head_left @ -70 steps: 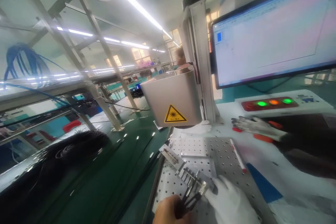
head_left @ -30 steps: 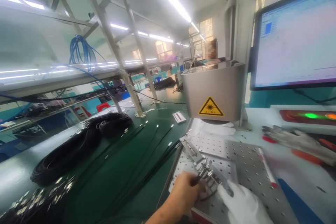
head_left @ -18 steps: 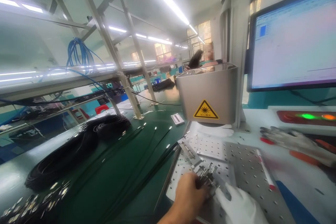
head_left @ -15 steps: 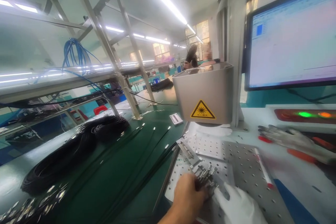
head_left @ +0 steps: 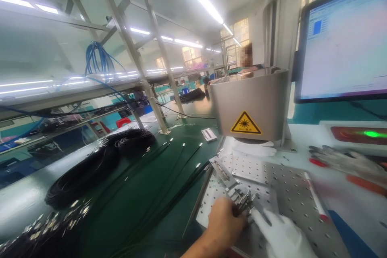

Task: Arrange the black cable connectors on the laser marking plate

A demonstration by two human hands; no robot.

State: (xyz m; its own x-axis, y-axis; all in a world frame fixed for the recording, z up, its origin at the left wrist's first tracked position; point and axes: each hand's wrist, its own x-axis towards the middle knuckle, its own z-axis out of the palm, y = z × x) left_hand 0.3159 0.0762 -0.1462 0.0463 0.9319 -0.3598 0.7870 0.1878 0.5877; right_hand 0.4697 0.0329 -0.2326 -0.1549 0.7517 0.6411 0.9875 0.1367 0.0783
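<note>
Here, head view, single entry. Left hand: bare, low centre, grip closed around a bunch of thin black cables whose metal connector ends fan out past the fingers. The connector ends rest on a small slotted metal fixture that sits on the perforated metal plate. Right hand: in a white glove, just right of the left hand, forefinger stretched out and touching the connector ends; grip apart, holding nothing. Above the plate: grey laser head with a yellow warning triangle, mounted on an upright column. Right of the column: monitor, lit. Below it: control box with a green lamp. On the white table beside the plate: a grey glove lying over red-handled tools, and a white pen with a red tip. Left: green belt carrying black cable coils and straight cable runs. Overhead: metal frame, tube lights, hanging blue cable. Background: another person, behind the laser head.
</note>
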